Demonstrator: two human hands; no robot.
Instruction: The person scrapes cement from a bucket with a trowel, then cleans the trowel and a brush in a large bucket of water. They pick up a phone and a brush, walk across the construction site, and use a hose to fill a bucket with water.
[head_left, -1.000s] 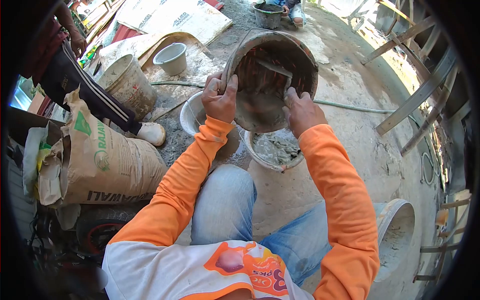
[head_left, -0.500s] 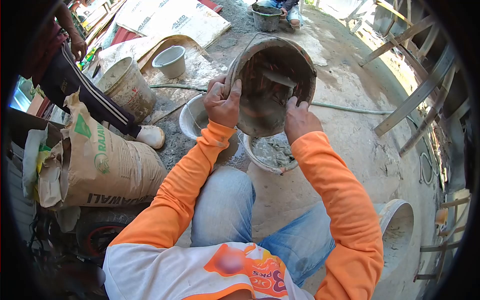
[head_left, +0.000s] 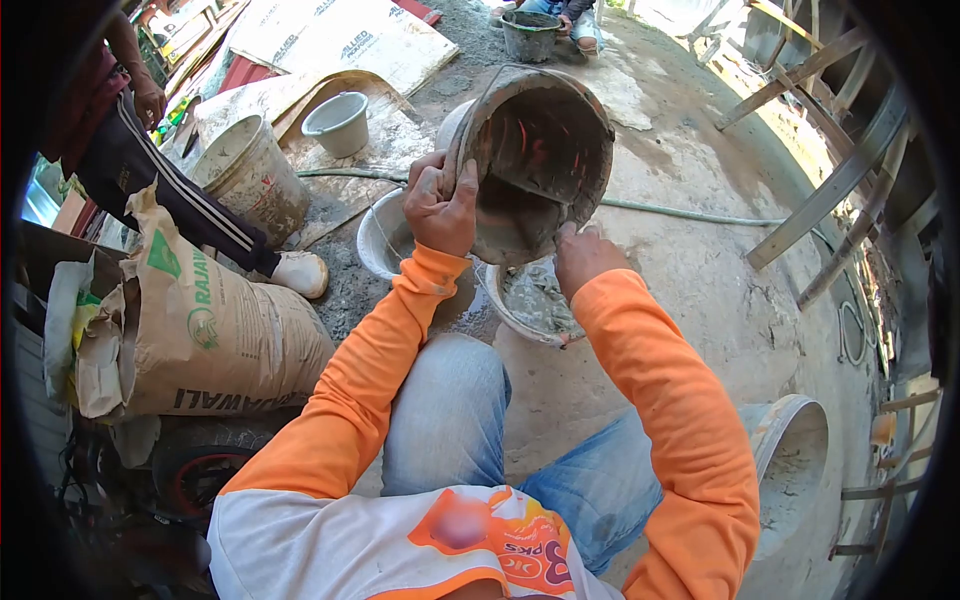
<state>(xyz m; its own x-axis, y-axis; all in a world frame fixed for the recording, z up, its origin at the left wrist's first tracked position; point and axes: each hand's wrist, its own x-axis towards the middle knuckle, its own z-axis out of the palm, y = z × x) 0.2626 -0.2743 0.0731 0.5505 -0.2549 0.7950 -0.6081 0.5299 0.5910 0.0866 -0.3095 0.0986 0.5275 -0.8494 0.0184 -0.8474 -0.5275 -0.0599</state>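
In the head view a mud-coated bucket [head_left: 597, 120] is held up and tilted, its mouth facing me. My left hand [head_left: 440, 205] grips its left rim, thumb inside and fingers outside. My right hand [head_left: 590, 258] is closed at the lower right rim around the handle of a trowel, largely hidden by the fingers. The trowel's grey blade [head_left: 528, 193] lies against the inside wall, seen nearly edge-on. Beneath the tilted bucket stands another bucket [head_left: 503, 312] with wet grey cement mix [head_left: 540, 298] in it. A white pail [head_left: 369, 242] is just left of it, partly covered by my arm.
A torn cement sack [head_left: 235, 340] stands at left, near a person's leg [head_left: 190, 170]. Behind are a dirty tall bucket [head_left: 250, 180] and a small grey pail [head_left: 338, 130]. A hose [head_left: 690, 213] crosses the floor. Another bucket [head_left: 790, 470] lies right; metal framing [head_left: 830, 180] stands beyond.
My right hand and the trowel have moved down and left along the inside of the bucket. The tilted bucket has shifted slightly left.
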